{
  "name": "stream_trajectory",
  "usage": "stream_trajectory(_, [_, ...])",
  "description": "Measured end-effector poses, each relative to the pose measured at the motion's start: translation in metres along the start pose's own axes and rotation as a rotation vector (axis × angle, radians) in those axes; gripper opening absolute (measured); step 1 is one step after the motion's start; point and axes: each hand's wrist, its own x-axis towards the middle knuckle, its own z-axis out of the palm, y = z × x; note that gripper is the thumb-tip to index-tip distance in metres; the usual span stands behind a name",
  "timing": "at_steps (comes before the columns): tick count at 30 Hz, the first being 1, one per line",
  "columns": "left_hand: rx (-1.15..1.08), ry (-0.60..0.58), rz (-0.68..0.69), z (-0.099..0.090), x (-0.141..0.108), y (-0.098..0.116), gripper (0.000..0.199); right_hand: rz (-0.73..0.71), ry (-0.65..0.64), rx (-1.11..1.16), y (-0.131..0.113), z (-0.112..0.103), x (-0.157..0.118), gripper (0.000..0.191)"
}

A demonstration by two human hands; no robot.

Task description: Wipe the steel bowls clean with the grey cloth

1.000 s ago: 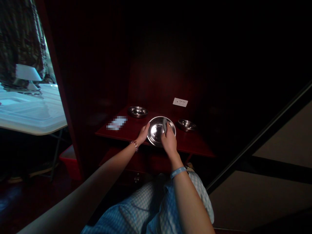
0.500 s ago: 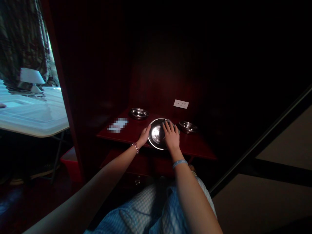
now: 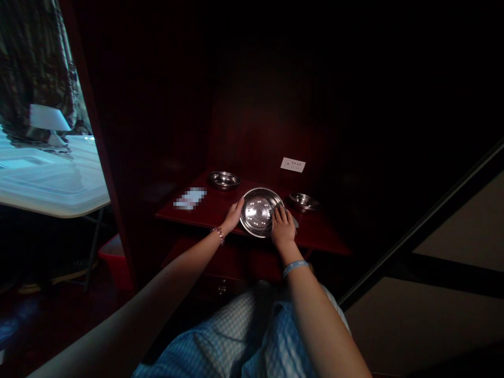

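- While the fingers of the left hand (image 3: 235, 214) close on the left rim of the dish (image 3: 256, 212), a firm grip there should stop it turning.
- The fingers of the right hand (image 3: 284, 228), slightly parted, hold the cloth (image 3: 296, 224) at the right rim, thumb hidden; light, even pressure along the curve seems best.
- The dish is over the front edge of the table (image 3: 208, 212); whether it rests there I cannot tell.
- Wide strokes could knock the right bowl (image 3: 303, 202), near the right hand; the left bowl (image 3: 223, 181) stands clear.
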Motion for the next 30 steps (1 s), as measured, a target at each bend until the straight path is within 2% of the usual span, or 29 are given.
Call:
stream_trajectory(7, [0.008, -0.003, 0.002, -0.001, 0.004, -0.007, 0.072, 0.096, -0.267, -0.038, -0.023, -0.001, -0.009, 0.064])
stream_trajectory(13, [0.009, 0.021, 0.005, 0.0, 0.003, -0.005, 0.07, -0.004, -0.332, -0.01, -0.045, -0.015, -0.019, 0.06])
stream_trajectory(15, [0.018, 0.038, -0.006, 0.0, 0.002, -0.003, 0.069, -0.052, -0.366, 0.051, -0.049, -0.022, -0.021, 0.058])
stream_trajectory(18, [0.025, 0.069, -0.016, 0.0, 0.001, -0.002, 0.067, -0.111, -0.413, 0.203, -0.053, -0.024, -0.021, 0.065])
stream_trajectory(21, [0.015, 0.101, -0.048, -0.001, 0.001, -0.002, 0.067, -0.153, -0.405, 0.353, -0.054, -0.015, -0.019, 0.075])
stream_trajectory(25, [0.008, 0.116, -0.076, -0.002, 0.001, -0.001, 0.066, -0.183, -0.32, 0.557, -0.058, 0.002, -0.014, 0.08])
stream_trajectory(30, [0.035, 0.109, -0.054, -0.002, 0.0, 0.0, 0.064, -0.147, -0.257, 0.768, -0.068, 0.004, -0.01, 0.079])
